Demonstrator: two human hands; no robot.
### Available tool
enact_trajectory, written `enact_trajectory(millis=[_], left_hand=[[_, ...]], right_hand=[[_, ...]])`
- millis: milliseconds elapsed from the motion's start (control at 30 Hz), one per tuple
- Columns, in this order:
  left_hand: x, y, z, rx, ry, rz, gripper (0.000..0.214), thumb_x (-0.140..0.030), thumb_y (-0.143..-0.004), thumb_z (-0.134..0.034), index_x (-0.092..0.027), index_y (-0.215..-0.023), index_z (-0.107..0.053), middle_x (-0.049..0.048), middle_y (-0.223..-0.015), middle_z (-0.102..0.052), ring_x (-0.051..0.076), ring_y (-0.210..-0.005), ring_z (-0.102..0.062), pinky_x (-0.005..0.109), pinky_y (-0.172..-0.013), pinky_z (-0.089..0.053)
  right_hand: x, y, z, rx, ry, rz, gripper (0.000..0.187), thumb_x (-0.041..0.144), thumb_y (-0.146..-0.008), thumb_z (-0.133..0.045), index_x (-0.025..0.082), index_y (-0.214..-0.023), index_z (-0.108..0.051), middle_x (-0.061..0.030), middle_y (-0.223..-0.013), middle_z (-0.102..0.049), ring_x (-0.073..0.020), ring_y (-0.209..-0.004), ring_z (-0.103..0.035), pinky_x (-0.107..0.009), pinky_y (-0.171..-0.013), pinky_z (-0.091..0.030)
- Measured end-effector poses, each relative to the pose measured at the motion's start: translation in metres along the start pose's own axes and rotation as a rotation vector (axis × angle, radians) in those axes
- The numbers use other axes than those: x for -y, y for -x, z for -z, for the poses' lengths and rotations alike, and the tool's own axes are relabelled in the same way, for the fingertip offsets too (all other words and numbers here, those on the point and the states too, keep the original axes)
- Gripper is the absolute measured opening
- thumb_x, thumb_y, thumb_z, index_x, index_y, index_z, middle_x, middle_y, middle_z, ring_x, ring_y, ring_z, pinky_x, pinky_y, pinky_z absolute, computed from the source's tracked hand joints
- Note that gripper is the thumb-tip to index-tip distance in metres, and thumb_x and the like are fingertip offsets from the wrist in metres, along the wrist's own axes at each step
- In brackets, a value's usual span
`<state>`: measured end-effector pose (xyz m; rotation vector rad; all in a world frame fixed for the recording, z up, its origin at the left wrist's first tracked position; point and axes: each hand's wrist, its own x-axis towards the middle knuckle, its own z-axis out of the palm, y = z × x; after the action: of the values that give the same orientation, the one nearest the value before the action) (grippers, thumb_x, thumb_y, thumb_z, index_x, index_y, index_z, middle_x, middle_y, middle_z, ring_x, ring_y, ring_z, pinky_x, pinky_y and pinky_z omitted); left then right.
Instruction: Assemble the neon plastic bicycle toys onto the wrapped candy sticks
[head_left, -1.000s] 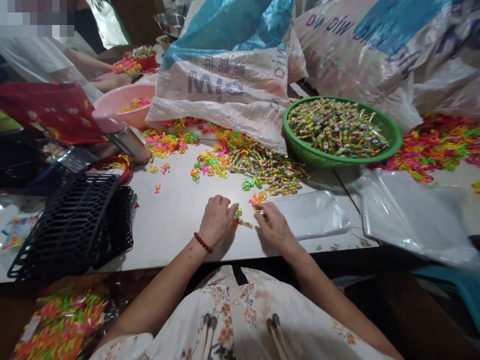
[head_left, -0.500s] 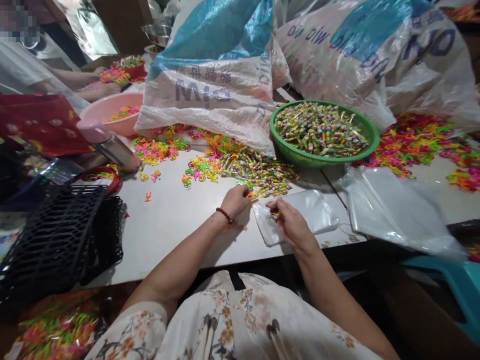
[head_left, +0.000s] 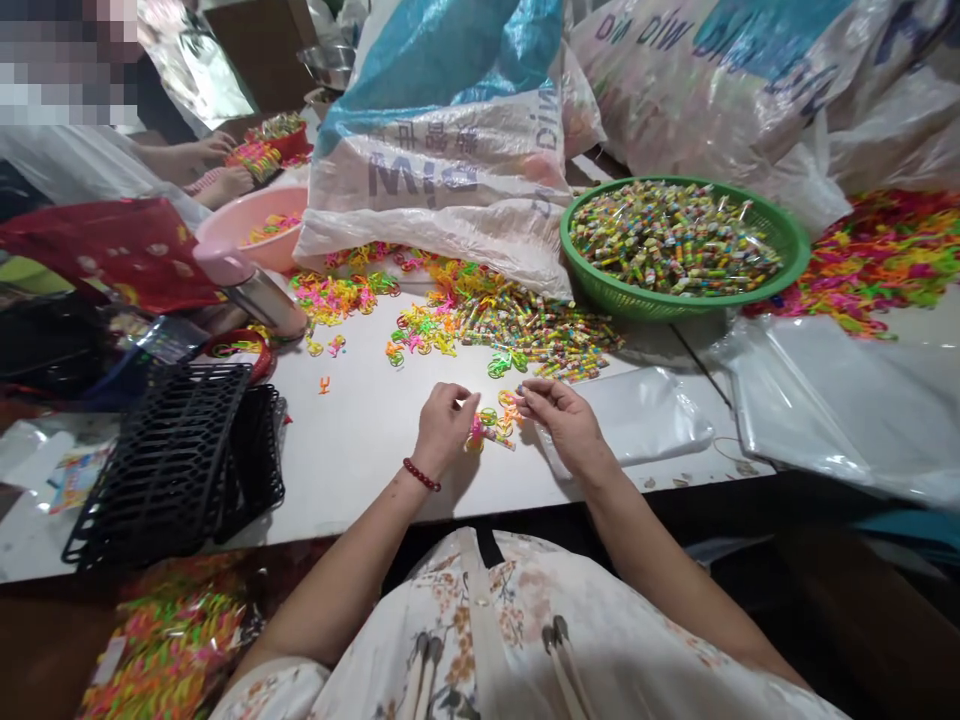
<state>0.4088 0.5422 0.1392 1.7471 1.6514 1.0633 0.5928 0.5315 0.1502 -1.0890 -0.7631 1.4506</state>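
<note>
A: quick q, which step were they on? cdn't work it out tbh

B: afaict gathering up small bits. A few toys [head_left: 488, 416] lay in a loose cluster on the table [head_left: 352, 450], btwn both hands, w/ one stick [head_left: 500, 439] right by them.

A: and the fingers?

B: R hand [head_left: 562, 425] had thumb + index tips drawn tog in a pinch, right at the edge of the cluster, but cdn't tell if anything was actually in it. L hand [head_left: 446, 430] was curled, tips nr a pink toy [head_left: 475, 430]. No idea if it had hold of it.

A: what abt the bag [head_left: 637, 415]?

B: flat on the table, R of the cluster, part hidden behind the R hand. Contact? cdn't tell.

A: so what did the next move call for?

B: imo a light fingertip grip, one piece at a time. Bits were tiny and those loops cd prob snag. More sticks sat in a heap [head_left: 555, 335] just beyond, by the basket [head_left: 675, 308].
</note>
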Motion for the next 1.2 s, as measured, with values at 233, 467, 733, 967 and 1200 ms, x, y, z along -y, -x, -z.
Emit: enact_trajectory(millis=[233,467,733,967,1200], left_hand=[[-0.037,0.005,-0.037,0.251,-0.595,-0.332,0.041,-0.051,-0.08,-0.068,-0.014,-0.095,-0.06,0.0146,-0.096,-0.06,0.03,-0.096,-0.051,0.042,-0.083,-0.044],[-0.034,-0.011,-0.053,0.334,-0.449,-0.172,0.015,-0.014,-0.084,-0.054,-0.013,-0.097,-0.06,0.0146,-0.092,-0.063,0.028,-0.092,-0.056,0.038,-0.081,-0.042],[-0.034,-0.02,-0.016,0.223,0.905,0.657,0.017,-0.023,-0.073,-0.065,-0.016,-0.086,-0.057,-0.0014,-0.069,-0.056,0.009,-0.055,-0.05,0.021,-0.05,-0.037],[-0.036,0.001,-0.007,0.231,1.145,0.665,0.038,-0.027,-0.063,-0.082,-0.014,-0.091,-0.06,0.0001,-0.077,-0.063,0.008,-0.058,-0.056,0.022,-0.054,-0.046],[-0.028,0.011,-0.013,0.223,1.036,0.499,0.042,-0.049,-0.074,-0.073,-0.019,-0.095,-0.053,-0.0034,-0.075,-0.058,0.009,-0.058,-0.056,0.023,-0.056,-0.047]], right_hand=[[0.014,-0.003,0.016,-0.117,0.082,0.097,0.031,0.05,-0.075,-0.074,0.021,-0.084,-0.068,0.0034,-0.07,-0.061,-0.0083,-0.059,-0.051,-0.021,-0.057,-0.045],[0.014,0.01,0.033,-0.085,0.202,0.103,0.035,0.047,-0.074,-0.076,0.022,-0.097,-0.072,0.0023,-0.078,-0.062,-0.0098,-0.063,-0.05,-0.024,-0.061,-0.045],[0.004,0.017,0.012,0.025,0.289,0.045,0.033,0.049,-0.077,-0.071,0.021,-0.095,-0.07,0.0025,-0.069,-0.061,-0.0103,-0.056,-0.05,-0.023,-0.051,-0.041],[-0.011,0.017,-0.009,0.079,0.299,0.057,0.035,0.05,-0.078,-0.071,0.019,-0.096,-0.07,0.0003,-0.074,-0.067,-0.0113,-0.062,-0.057,-0.024,-0.058,-0.046],[-0.015,0.018,-0.011,0.109,0.256,0.028,0.035,0.05,-0.076,-0.073,0.02,-0.095,-0.07,-0.0005,-0.079,-0.069,-0.0125,-0.067,-0.06,-0.026,-0.063,-0.05]])
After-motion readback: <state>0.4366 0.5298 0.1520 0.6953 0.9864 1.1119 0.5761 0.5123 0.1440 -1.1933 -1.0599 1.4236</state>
